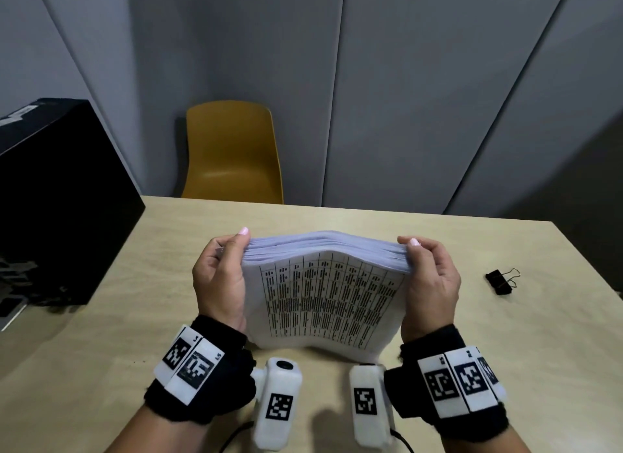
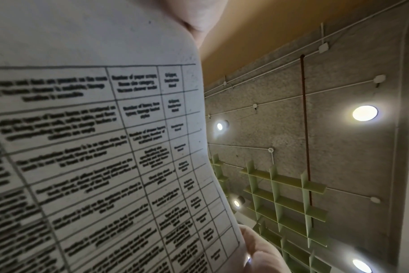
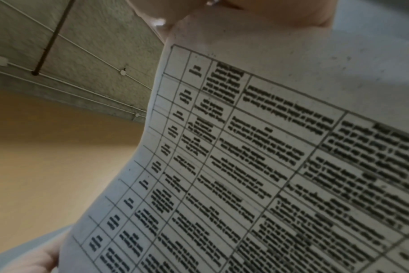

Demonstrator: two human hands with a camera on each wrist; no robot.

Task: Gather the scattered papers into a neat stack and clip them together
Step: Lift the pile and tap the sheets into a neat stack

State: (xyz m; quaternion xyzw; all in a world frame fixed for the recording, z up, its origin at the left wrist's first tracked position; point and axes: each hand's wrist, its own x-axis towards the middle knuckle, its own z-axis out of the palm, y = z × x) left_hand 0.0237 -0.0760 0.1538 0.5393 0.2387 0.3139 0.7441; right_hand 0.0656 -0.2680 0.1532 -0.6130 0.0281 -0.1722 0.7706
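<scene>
The stack of papers (image 1: 323, 294) stands on its lower edge on the worktop (image 1: 472, 334), between your two hands, printed table facing you. Your left hand (image 1: 219, 277) is clamped on its left side and your right hand (image 1: 431, 280) on its right side, thumbs over the top corners. The top edge bows upward in the middle and the sheets there look fanned and slightly uneven, so the squaring is probably not finished. Squeeze inward any harder and the bulge could grow, letting inner sheets slide out of line or crease. Loosen too much and the leaning stack may splay forward onto the worktop. The binder clip (image 1: 501, 281) lies well apart, beyond your right hand; freeing that hand to fetch it leaves one hand holding a thick, springy stack, which could slump and undo the alignment.
</scene>
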